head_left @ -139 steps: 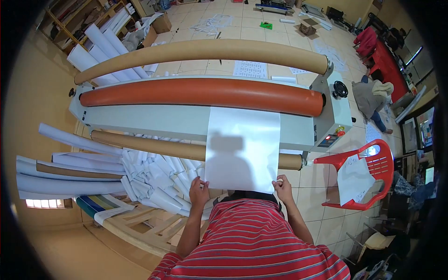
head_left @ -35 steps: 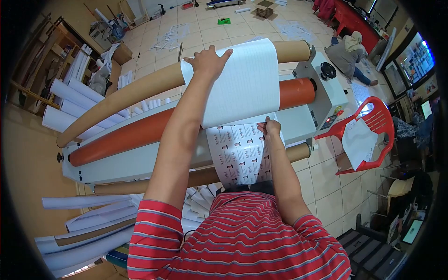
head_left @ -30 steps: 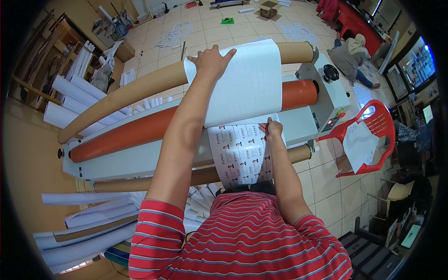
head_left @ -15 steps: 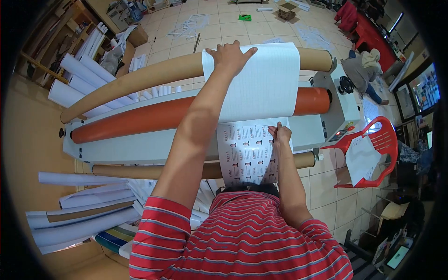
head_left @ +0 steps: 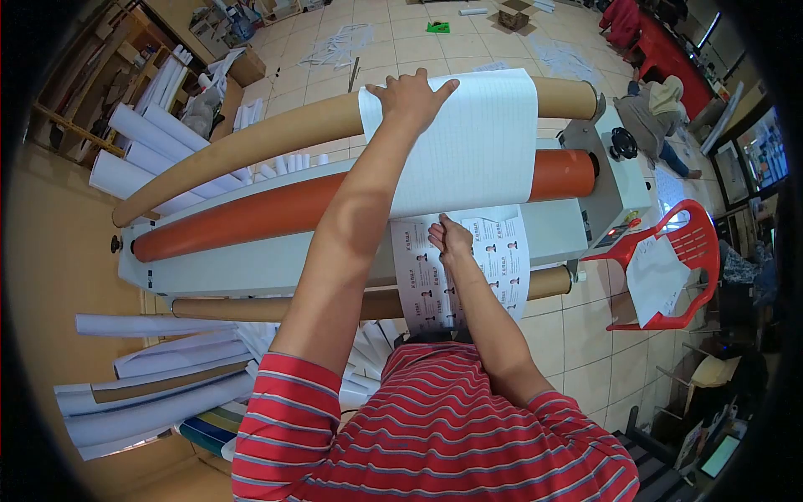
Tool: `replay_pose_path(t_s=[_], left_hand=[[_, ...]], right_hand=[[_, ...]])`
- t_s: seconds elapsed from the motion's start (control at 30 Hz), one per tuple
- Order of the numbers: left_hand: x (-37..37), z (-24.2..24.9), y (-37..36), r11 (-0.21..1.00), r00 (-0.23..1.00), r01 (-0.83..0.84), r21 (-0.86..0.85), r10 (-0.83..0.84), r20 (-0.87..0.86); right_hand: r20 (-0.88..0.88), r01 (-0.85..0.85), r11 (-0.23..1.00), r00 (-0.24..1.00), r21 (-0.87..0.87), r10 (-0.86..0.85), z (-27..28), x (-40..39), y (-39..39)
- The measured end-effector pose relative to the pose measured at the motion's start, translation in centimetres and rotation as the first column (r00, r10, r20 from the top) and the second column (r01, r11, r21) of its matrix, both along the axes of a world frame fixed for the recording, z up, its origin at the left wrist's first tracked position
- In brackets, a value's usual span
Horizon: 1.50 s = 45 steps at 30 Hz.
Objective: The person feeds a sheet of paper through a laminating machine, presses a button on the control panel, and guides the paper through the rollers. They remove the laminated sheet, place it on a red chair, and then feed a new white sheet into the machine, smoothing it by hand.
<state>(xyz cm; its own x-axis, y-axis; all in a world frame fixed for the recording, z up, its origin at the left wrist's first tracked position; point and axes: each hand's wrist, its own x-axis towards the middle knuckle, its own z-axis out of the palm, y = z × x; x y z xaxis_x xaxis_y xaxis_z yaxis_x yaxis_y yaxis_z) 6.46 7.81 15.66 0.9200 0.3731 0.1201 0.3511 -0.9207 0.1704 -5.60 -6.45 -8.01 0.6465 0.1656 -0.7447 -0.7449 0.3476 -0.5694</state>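
Note:
My left hand (head_left: 411, 102) lies with fingers spread on a white lined backing sheet (head_left: 473, 142), pressing it where it drapes over the upper cardboard tube (head_left: 251, 151). Below that sheet, a printed sheet (head_left: 502, 268) with repeated small portraits and text comes down toward my waist. My right hand (head_left: 452, 240) rests against the middle of this printed sheet, its fingers curled; whether anything is in them is hidden. Behind the white sheet runs the orange roller (head_left: 251, 219) of a grey laminating machine (head_left: 335, 261). A lower cardboard tube (head_left: 242, 309) passes behind the printed sheet.
A red plastic chair (head_left: 709, 268) holding white sheets (head_left: 655, 280) stands at the right. Large paper rolls (head_left: 159, 410) lie at lower left, with more rolls (head_left: 125, 177) behind the machine. Beyond, a person (head_left: 657, 121) is low on the floor. A hand wheel (head_left: 623, 143) sits at the machine's right end.
My right hand has moved left from the printed sheet's right edge to its middle, and that edge now lies flatter. My left hand stays on the tube.

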Motion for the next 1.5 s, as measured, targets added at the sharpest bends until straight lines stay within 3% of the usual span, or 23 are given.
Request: replay_pose_path(t_s=[0.5, 0.63, 0.73, 0.83, 1.5], left_hand=[[0.0, 0.1, 0.0, 1.0, 1.0, 0.012, 0.01, -0.012, -0.004], [-0.1, 0.0, -0.1, 1.0, 1.0, -0.007, 0.003, 0.007, -0.012], [0.1, -0.1, -0.1, 1.0, 1.0, 0.006, 0.021, -0.005, -0.02], [0.1, -0.1, -0.1, 1.0, 1.0, 0.005, 0.025, -0.004, -0.023], [0.5, -0.2, 0.0, 1.0, 0.999, 0.015, 0.016, -0.014, -0.046]], right_hand=[[0.125, 0.077, 0.997, 0.989, -0.005, -0.075, -1.8, 0.0, 0.7], [0.07, 0.091, 0.995, 0.993, 0.051, -0.094, -1.7, -0.2, 0.9], [0.03, -0.051, 0.993, 0.998, 0.109, 0.048, -0.7, -0.7, 2.0], [-0.028, 0.009, 0.997, 1.0, 0.082, -0.007, -1.6, -0.1, 3.2], [0.023, -0.022, 1.0, 1.0, 0.022, 0.021, -1.5, -0.2, 3.2]])
